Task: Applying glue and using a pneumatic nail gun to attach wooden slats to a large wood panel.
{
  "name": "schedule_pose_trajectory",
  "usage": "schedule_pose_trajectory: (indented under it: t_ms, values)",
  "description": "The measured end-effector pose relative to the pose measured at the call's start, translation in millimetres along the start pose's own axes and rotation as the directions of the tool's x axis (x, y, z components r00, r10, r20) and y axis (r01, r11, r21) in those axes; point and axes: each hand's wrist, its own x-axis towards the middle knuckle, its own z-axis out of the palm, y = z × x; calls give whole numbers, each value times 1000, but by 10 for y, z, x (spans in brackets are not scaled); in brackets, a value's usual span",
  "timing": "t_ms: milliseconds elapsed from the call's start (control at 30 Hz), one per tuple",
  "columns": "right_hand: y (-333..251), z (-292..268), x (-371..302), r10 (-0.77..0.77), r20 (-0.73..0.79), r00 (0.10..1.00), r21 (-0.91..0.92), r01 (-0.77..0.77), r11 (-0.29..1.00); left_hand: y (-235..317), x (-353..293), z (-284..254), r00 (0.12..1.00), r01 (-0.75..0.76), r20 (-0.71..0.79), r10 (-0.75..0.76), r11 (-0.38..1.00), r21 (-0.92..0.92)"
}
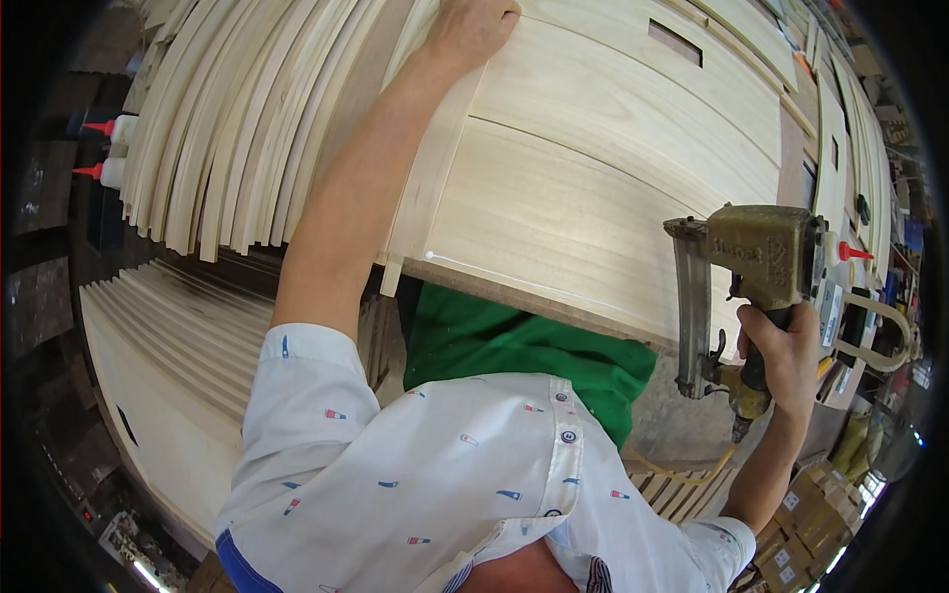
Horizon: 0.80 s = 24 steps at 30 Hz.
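My right hand (786,356) is wrapped round the handle of a worn pneumatic nail gun (756,252), held up at the right over the edge of a pale wooden panel (583,188). A yellow air hose (707,472) runs off from below it. My left hand (473,32) is closed at the far side, resting by a narrow wooden strip (435,188) along the panel's left side. Whatever its fingers may hold is hidden. A thin line of white glue (494,267) lies on the panel near its front edge.
Long wooden strips (252,128) are stacked at the left, with more boards (168,346) below. Two white bottles with red tips (114,173) stand at far left; another red tip (855,253) shows behind the nail gun. Cardboard boxes (816,519) are piled at lower right.
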Motion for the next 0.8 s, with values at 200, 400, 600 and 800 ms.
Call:
schedule_pose_trajectory:
  t_ms: [200, 400, 600, 800]
  values:
    - [32, -5, 18, -11, -11, 1000, 2, 11, 1000, -9, 3, -8, 1000, -21, -3, 21, 1000, 7]
    - [4, 8, -3, 12, -50, 999, -24, -13, 1000, -64, -21, 48, 999, -32, 0, 32, 999, 14]
    - [14, -2, -18, 11, -51, 999, -45, -13, 999, -54, -18, 69, 1000, -1, -19, 2, 999, 40]
    - [18, -13, -41, 0, -55, 998, -56, -3, 998, -54, -8, 66, 1000, -12, -21, 13, 999, 30]
